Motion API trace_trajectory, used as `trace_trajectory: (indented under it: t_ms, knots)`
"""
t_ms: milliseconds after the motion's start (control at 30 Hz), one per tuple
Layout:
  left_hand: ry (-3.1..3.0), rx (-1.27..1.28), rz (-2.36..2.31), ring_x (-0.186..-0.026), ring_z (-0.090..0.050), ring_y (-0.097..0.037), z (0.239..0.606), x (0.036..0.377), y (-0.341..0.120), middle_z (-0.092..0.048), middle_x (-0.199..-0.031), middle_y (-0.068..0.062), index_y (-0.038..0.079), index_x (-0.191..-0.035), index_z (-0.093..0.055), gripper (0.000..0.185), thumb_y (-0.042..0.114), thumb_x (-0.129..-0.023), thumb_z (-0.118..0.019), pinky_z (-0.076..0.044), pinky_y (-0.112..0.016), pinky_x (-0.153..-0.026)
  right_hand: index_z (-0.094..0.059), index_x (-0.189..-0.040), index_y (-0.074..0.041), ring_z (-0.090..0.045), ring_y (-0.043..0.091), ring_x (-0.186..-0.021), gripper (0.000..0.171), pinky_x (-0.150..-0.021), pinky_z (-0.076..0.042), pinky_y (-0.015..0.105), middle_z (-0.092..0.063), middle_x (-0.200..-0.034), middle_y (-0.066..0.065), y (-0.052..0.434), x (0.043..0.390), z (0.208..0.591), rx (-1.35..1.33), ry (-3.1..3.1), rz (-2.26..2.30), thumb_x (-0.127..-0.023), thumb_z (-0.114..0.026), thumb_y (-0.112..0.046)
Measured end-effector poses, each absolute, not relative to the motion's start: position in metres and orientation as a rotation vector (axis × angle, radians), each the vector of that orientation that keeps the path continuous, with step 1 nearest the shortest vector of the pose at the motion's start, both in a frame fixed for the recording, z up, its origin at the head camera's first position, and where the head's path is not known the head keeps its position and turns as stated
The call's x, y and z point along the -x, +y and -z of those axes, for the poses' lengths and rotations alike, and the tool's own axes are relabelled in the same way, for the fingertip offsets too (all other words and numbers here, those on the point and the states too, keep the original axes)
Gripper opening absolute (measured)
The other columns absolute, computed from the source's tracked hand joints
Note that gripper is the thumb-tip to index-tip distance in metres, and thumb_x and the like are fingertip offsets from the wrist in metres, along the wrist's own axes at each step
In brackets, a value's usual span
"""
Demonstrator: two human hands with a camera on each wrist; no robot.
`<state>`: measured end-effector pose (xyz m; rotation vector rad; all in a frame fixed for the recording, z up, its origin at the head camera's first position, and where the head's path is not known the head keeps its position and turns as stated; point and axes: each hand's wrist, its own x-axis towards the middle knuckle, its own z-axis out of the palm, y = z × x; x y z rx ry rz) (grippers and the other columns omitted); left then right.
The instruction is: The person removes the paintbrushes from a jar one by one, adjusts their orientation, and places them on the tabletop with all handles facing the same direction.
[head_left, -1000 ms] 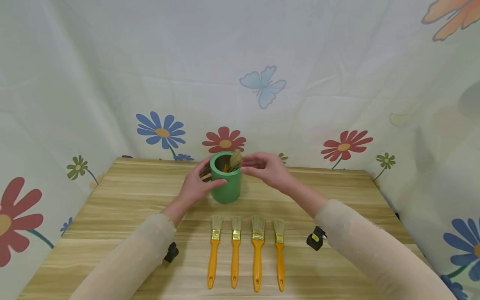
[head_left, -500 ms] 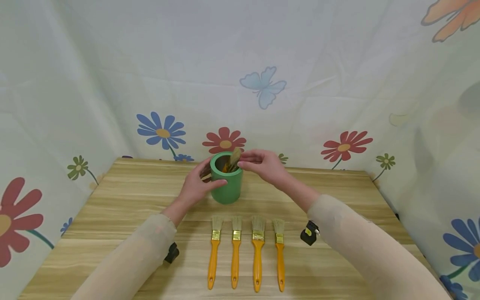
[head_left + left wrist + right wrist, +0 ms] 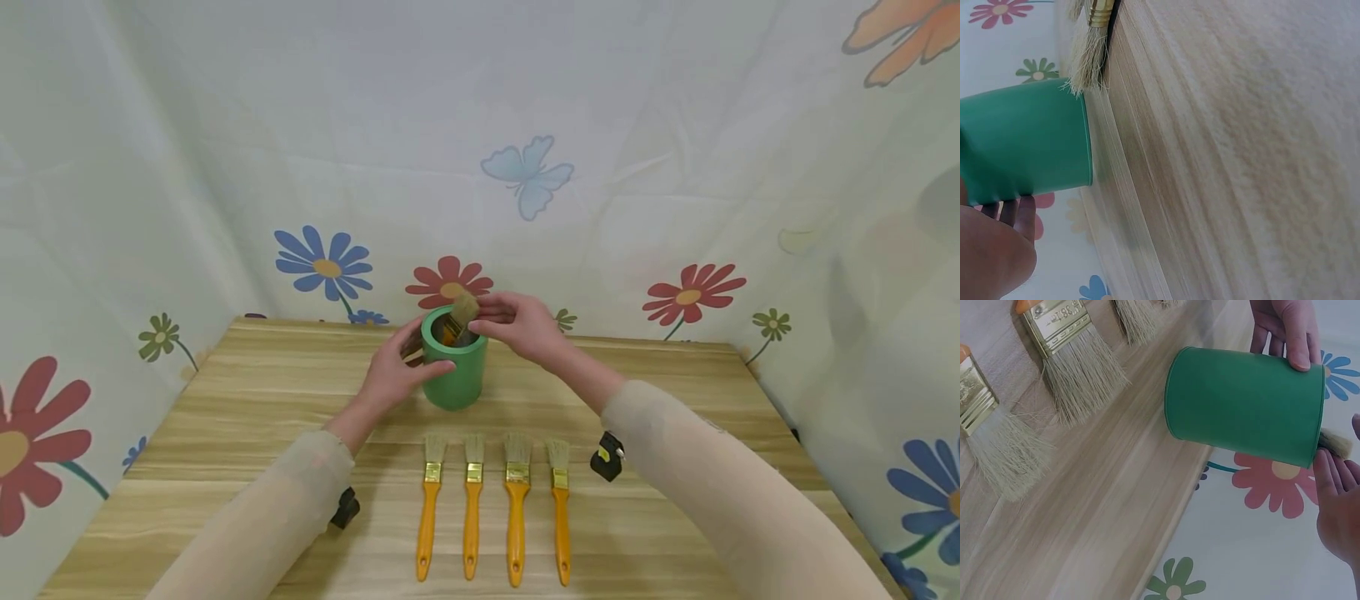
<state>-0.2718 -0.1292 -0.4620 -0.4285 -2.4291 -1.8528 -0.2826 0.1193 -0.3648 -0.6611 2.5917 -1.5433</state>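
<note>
We note a green cylindrical cup [image 3: 452, 367], matte and plain, standing upright on the wooden tabletop [image 3: 675, 392] at the centre of the head view, just behind a row of four brushes. Inside the cup sits one paintbrush [image 3: 458, 317], tilted, its pale bristle head sticking out above the rim at the upper right of the opening; an orange handle shows within. Whether more lies inside, we cannot tell.

The left hand [image 3: 390, 371] wraps the cup's left side, thumb across the front wall, fingers curled behind: a closed grip on the cup. The right hand [image 3: 517, 325] has its fingertips pinched on the bristle end of the paintbrush at the rim.

Four orange-handled brushes [image 3: 491, 508] with brass ferrules lie parallel in the lower centre, bristles toward the cup, not touching it. A floral sheet [image 3: 525, 167] fills the background.
</note>
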Motion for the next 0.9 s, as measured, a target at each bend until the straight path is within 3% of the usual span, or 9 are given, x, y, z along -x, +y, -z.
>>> trace_trajectory:
  t_ms: [400, 900]
  knots:
    - [-2.424, 0.438, 1.859, -0.149, -0.049, -0.028, 0.461, 0.27, -0.13, -0.053, -0.161, -0.003, 0.03, -0.163, -0.044, 0.088, 0.037, -0.089, -0.09, -0.046, -0.052, -0.12, -0.063, -0.145, -0.003, -0.07, 0.03, -0.125, 0.05, -0.1, -0.061, 0.036, -0.07, -0.138, 0.016, 0.103, 0.287, 0.367, 0.693, 2.692, 1.501, -0.1, -0.079, -0.018]
    - [-2.432, 0.443, 1.857, -0.149, -0.049, -0.033, 0.463, 0.271, -0.131, -0.052, -0.161, -0.005, 0.029, -0.164, -0.044, 0.087, 0.036, -0.09, -0.09, -0.046, -0.054, -0.12, -0.073, -0.127, -0.006, -0.074, 0.025, -0.109, 0.028, -0.091, -0.063, 0.035, -0.076, -0.119, 0.011, 0.089, 0.296, 0.374, 0.766, 2.849, 1.476, -0.102, -0.076, -0.017]
